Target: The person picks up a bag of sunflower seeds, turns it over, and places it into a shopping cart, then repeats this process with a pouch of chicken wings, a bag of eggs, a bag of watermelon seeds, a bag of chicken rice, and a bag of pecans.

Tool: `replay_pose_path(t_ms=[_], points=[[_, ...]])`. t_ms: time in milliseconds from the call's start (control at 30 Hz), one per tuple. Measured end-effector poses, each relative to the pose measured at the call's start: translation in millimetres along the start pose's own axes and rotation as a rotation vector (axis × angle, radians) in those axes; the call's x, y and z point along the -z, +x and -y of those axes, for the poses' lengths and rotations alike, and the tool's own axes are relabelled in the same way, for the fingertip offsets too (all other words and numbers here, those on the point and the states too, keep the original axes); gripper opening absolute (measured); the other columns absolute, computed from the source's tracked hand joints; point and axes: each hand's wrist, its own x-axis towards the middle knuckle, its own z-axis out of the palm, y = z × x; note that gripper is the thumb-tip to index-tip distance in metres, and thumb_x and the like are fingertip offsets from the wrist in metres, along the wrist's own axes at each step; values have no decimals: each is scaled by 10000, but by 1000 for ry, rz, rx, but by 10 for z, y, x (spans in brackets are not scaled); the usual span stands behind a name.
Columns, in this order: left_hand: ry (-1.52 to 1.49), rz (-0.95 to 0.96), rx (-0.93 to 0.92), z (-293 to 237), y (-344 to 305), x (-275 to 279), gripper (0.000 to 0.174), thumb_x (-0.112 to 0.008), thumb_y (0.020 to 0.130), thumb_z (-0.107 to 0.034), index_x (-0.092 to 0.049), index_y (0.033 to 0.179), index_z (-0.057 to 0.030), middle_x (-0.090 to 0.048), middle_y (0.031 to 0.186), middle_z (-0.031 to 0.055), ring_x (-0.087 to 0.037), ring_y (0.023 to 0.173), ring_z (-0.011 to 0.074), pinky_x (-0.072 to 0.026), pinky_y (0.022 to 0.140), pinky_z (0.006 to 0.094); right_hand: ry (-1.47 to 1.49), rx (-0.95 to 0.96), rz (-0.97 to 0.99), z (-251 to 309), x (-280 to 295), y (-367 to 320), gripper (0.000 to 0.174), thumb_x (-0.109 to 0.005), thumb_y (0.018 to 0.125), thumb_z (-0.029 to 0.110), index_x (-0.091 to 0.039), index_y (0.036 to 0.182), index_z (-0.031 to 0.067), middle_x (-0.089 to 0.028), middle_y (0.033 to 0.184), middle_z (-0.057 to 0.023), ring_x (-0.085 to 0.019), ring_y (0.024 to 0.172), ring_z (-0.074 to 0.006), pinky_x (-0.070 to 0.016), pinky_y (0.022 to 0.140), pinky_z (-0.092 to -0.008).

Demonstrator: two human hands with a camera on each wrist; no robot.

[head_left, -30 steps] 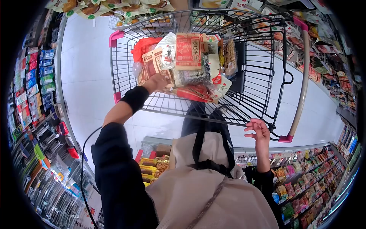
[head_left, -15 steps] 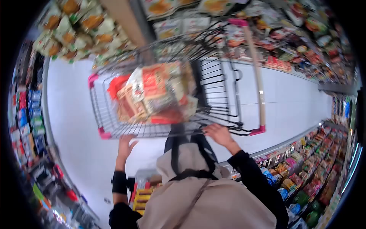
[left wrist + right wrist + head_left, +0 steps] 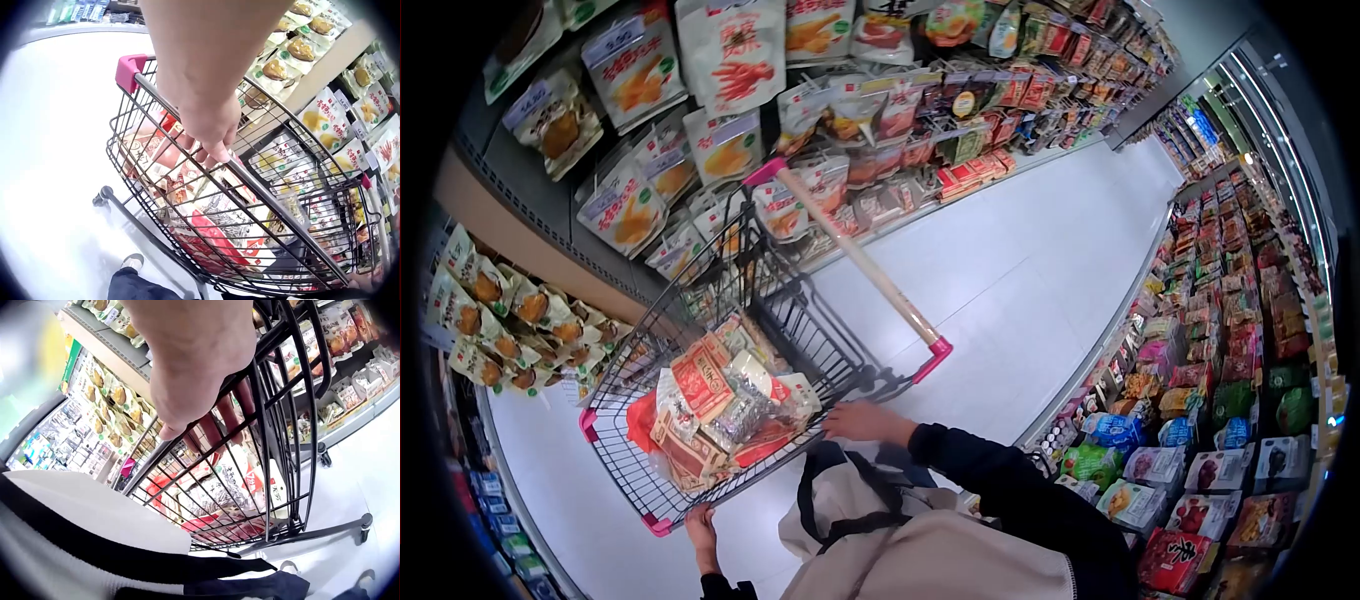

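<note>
A black wire shopping cart (image 3: 615, 480) with pink corner caps stands in front of me, turned at an angle. My left hand (image 3: 700, 528) grips its near rim by the pink front corner. In the left wrist view the fingers of this left hand (image 3: 203, 119) curl over the top rail. Farther back along the same side, my right hand (image 3: 865, 422) holds the rim, its fingers hooked inside the basket in the right wrist view. Snack packs lie heaped in the cart, with a red-and-tan paper pack (image 3: 702, 378) on top and a red bag (image 3: 640, 420) at the front end.
Shelves of hanging snack pouches (image 3: 735, 55) run close along the cart's far side. More bagged chicken-like snacks (image 3: 510, 325) hang at the shelf end. Slanted bins of packaged food (image 3: 1200, 400) line the right. The cart's handle (image 3: 865, 265) points up the white-floored aisle (image 3: 1000, 280).
My left hand has left the packs and now holds the rim. The right hand has taken hold of the rim too. In the head view the cart has swung round and shifted left.
</note>
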Motion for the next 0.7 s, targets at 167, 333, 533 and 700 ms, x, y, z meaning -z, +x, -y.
replay_pose_path(t_ms=[167, 333, 533, 700], points=[[-195, -147, 103, -727, 150, 76, 265, -604, 733, -47, -565, 990, 6, -597, 938, 148, -557, 904, 244, -413, 814, 315, 180, 16, -201, -30, 80, -61, 320, -453, 841, 327, -500, 1017, 64, -540, 946, -93, -513, 923, -259, -448, 705, -362], [-428, -343, 32, -2438, 332, 19, 312, -548, 809, -112, -500, 1092, 9, -518, 1106, 127, -477, 1050, 205, -365, 892, 333, 201, 142, -440, 76, 1246, -696, 347, -466, 853, 265, -447, 1129, 56, -491, 1080, -110, -461, 1018, -262, -404, 836, -348], [-695, -255, -248, -4287, 183, -439, 304, -527, 811, -71, -497, 1108, -11, -520, 1106, 83, -472, 1058, 178, -338, 926, 305, 319, -151, -857, -514, 1610, -2108, 300, -514, 822, 118, -470, 1104, 26, -499, 1087, -115, -501, 986, -255, -427, 817, -306], [-794, -244, -354, -5230, 102, -837, 251, -524, 804, -32, -510, 1054, -19, -533, 1075, 69, -502, 989, 150, -371, 877, 269, 917, -435, -973, -983, 1315, -3100, 260, -449, 879, 129, -463, 1107, 5, -520, 1092, -92, -533, 962, -182, -445, 785, -259]])
